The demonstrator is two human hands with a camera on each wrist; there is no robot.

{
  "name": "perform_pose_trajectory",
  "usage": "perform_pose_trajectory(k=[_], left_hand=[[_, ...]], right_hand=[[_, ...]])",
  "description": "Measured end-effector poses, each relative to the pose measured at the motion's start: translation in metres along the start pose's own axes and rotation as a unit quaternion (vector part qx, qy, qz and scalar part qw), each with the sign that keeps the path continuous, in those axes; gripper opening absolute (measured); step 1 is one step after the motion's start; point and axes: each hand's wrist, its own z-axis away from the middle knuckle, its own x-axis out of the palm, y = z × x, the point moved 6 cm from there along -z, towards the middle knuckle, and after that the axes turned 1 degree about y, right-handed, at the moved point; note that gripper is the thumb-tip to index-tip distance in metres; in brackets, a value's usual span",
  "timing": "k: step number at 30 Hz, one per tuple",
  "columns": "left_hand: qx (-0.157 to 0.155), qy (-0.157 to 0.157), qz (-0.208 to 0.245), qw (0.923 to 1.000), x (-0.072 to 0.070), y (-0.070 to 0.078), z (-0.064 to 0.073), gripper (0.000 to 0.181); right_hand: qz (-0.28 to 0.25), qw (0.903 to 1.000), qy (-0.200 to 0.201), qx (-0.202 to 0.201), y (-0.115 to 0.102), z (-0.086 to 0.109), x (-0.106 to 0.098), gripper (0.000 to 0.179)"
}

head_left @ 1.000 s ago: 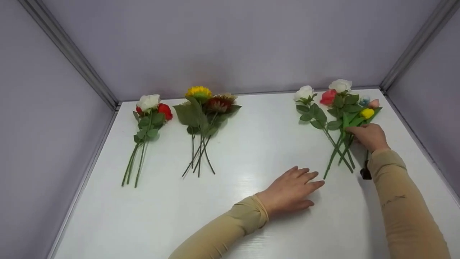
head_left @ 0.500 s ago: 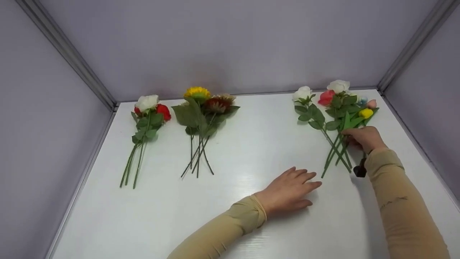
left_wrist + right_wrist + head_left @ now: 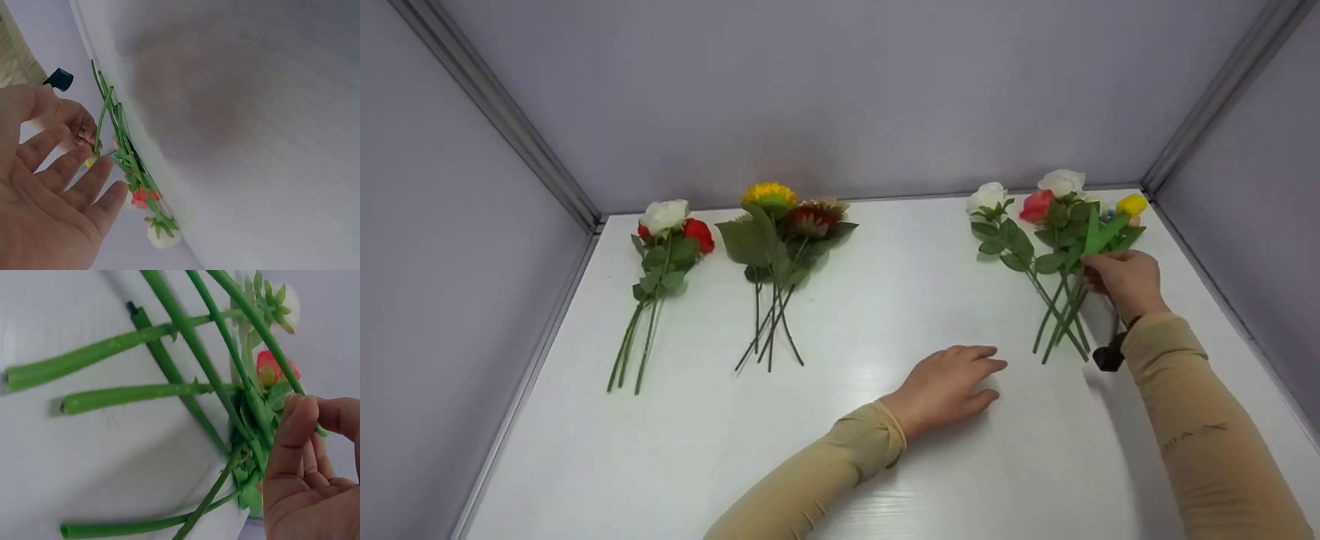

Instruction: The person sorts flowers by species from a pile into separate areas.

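Observation:
My right hand [image 3: 1130,281] pinches the green stem [image 3: 256,320] of a yellow tulip [image 3: 1132,205] between thumb and forefinger. That stem is raised over the pile at the table's right, where a white rose [image 3: 987,196], another white rose [image 3: 1062,182] and a coral-red rose [image 3: 1037,206] lie with crossed stems. Blue and peach blooms under the tulip are partly hidden. My left hand [image 3: 945,388] is held low over the table's middle, fingers loosely spread and holding nothing; the left wrist view shows its bare palm [image 3: 48,225].
At the far left of the white table [image 3: 720,465] lies a bunch of red and white roses [image 3: 666,217]. Beside it is a bunch with a yellow sunflower [image 3: 769,195] and a dark red bloom [image 3: 812,220]. Grey walls enclose the back and sides. A small black object [image 3: 1108,358] sits by my right wrist.
My right hand has taken hold of the yellow tulip and moved it up and back, so its bloom and stem shifted. My left hand has drawn slightly left, away from the stem ends.

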Motion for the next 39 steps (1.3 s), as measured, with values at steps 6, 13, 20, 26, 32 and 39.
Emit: perform_pose_trajectory(k=[6, 13, 20, 26, 32, 39], left_hand=[[-0.133, 0.046, 0.225, 0.9641, -0.012, -0.035, 0.009, 0.036], [-0.213, 0.093, 0.423, 0.8761, -0.016, -0.076, 0.028, 0.044], [-0.239, 0.131, 0.487, 0.8300, -0.025, -0.099, 0.051, 0.042], [-0.241, 0.171, 0.537, 0.7903, -0.032, -0.106, 0.067, 0.031], [-0.245, 0.191, 0.568, 0.7619, -0.029, -0.107, 0.073, 0.023], [-0.246, 0.200, 0.601, 0.7336, -0.023, -0.104, 0.075, 0.018]], right_hand=[[-0.003, 0.9986, -0.047, -0.025, -0.036, 0.026, 0.046, 0.042], [-0.036, 0.9916, -0.101, -0.072, -0.047, 0.047, 0.137, 0.041], [-0.061, 0.9778, -0.143, -0.141, -0.074, 0.082, 0.203, 0.039], [-0.067, 0.9720, -0.155, -0.163, -0.090, 0.100, 0.224, 0.033], [-0.085, 0.9706, -0.175, -0.142, -0.086, 0.105, 0.232, 0.033], [-0.137, 0.9627, -0.215, -0.091, -0.074, 0.111, 0.239, 0.036]])
